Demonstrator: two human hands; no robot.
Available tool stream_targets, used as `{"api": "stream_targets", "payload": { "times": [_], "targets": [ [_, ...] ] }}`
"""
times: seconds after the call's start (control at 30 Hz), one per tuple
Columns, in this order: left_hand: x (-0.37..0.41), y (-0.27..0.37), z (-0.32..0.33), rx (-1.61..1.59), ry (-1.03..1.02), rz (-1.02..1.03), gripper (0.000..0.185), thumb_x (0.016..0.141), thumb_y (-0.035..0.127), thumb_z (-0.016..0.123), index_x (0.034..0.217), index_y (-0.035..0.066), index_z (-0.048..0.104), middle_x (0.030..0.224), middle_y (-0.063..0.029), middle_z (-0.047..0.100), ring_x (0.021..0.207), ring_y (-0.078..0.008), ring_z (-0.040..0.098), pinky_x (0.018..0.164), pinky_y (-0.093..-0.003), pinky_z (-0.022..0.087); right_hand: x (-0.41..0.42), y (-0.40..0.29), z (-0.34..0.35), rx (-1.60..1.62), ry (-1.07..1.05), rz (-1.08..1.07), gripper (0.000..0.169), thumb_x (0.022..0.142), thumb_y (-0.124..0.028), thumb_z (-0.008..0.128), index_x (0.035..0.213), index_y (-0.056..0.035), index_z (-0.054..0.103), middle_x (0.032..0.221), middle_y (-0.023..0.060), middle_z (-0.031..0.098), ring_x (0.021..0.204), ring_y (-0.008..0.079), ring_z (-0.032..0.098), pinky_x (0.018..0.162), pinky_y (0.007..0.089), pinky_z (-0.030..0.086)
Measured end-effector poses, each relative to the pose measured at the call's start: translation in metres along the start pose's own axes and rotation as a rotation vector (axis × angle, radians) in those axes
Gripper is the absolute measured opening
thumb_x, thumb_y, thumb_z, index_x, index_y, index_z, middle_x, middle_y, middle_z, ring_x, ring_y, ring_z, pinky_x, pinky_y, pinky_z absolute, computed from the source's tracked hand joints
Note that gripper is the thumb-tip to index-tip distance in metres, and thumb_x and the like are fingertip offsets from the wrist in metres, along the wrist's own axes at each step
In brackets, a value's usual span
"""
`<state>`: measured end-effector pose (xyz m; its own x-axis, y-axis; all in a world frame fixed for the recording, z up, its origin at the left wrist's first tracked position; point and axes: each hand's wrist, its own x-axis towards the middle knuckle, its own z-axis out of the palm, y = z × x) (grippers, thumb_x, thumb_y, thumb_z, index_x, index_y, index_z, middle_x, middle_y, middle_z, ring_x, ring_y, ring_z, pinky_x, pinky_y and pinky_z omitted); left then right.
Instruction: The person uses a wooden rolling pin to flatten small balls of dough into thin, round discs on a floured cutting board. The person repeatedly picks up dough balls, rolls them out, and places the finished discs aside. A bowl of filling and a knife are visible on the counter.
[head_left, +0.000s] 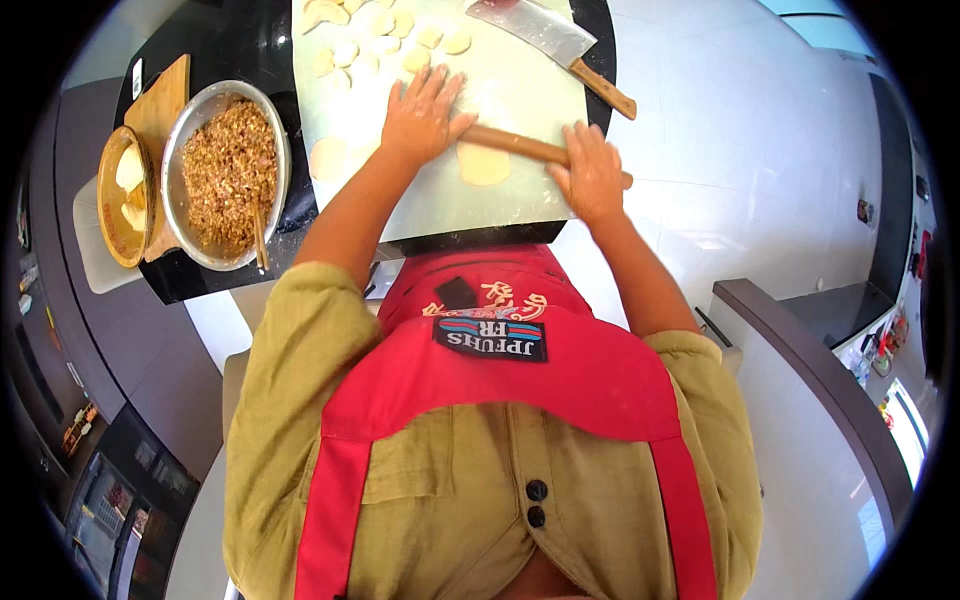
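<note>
A wooden rolling pin (517, 144) lies slantwise over a round, flattened piece of dough (484, 166) on a pale, floured mat (442, 206). My left hand (424, 112) is at the pin's left end, thumb across it and fingers stretched forward. Near the other end, my right hand (591, 171) wraps over the wood, and the tip sticks out past it. Another flat dough round (327, 159) rests at the mat's left edge, partly behind my left forearm. Several small dough pieces (416, 58) are scattered beyond my left hand.
A cleaver (555, 34) lies at the far right, its wooden handle over the mat's edge. On the left stand a metal bowl (171, 161) of chopped filling with chopsticks (259, 236) and a brown bowl (110, 225) holding dough. A wooden board (172, 90) lies beneath the brown bowl.
</note>
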<state>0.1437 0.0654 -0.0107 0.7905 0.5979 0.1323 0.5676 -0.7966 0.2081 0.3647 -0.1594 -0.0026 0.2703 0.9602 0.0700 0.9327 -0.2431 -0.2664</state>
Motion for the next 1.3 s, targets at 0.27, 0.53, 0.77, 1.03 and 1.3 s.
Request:
{"api": "stream_targets", "payload": {
  "times": [0.27,0.53,0.77,1.03,1.3],
  "targets": [
    [-0.034,0.005,-0.017,0.003,-0.091,0.047,0.07,0.094,0.054,0.062,0.151,0.017,0.05,0.157,-0.0128,0.047,0.146,-0.0365,0.042,0.116,-0.0587,0.031,-0.025,-0.013,-0.009,-0.006,-0.026,-0.043,0.077,0.083,-0.037,0.079,0.149,-0.0119,0.049,0.151,0.0147,0.051,0.139,0.0353,0.046,0.111,0.0535,0.034],
    [-0.088,0.012,-0.04,-0.047,-0.243,0.09,0.076,0.091,0.049,0.067,0.155,0.014,0.044,0.16,-0.0121,0.044,0.147,-0.0355,0.039,0.118,-0.0573,0.028,-0.09,-0.035,-0.011,0.102,-0.104,-0.041,0.08,0.078,-0.034,0.082,0.147,-0.0092,0.051,0.15,0.016,0.053,0.138,0.0346,0.048,0.108,0.051,0.037],
    [-0.057,0.008,-0.034,-0.01,-0.262,0.06,0.068,0.095,0.045,0.065,0.153,0.015,0.048,0.159,-0.0099,0.045,0.148,-0.0325,0.039,0.121,-0.0561,0.024,-0.048,-0.021,-0.008,0.055,-0.063,-0.025,0.069,0.084,-0.03,0.078,0.144,-0.0075,0.053,0.147,0.0147,0.055,0.136,0.0342,0.049,0.105,0.0467,0.039],
    [-0.064,0.032,-0.023,-0.157,-0.25,0.188,0.048,0.096,0.035,0.065,0.139,0.017,0.062,0.14,-0.0053,0.064,0.138,-0.0262,0.052,0.121,-0.0535,0.028,-0.06,-0.028,-0.004,0.035,-0.051,-0.045,0.063,0.084,-0.019,0.077,0.141,-0.0072,0.054,0.148,0.0148,0.054,0.137,0.0324,0.05,0.104,0.0459,0.042],
    [-0.044,0.027,-0.005,-0.216,-0.279,0.305,0.027,0.098,0.026,0.062,0.119,0.013,0.072,0.106,-0.0113,0.075,0.102,-0.0294,0.071,0.091,-0.043,0.055,-0.053,-0.033,-0.001,0.12,0.063,-0.023,0.044,0.079,-0.005,0.076,0.118,-0.0078,0.058,0.126,0.0136,0.064,0.12,0.0334,0.061,0.097,0.0461,0.046]
  ]
}}
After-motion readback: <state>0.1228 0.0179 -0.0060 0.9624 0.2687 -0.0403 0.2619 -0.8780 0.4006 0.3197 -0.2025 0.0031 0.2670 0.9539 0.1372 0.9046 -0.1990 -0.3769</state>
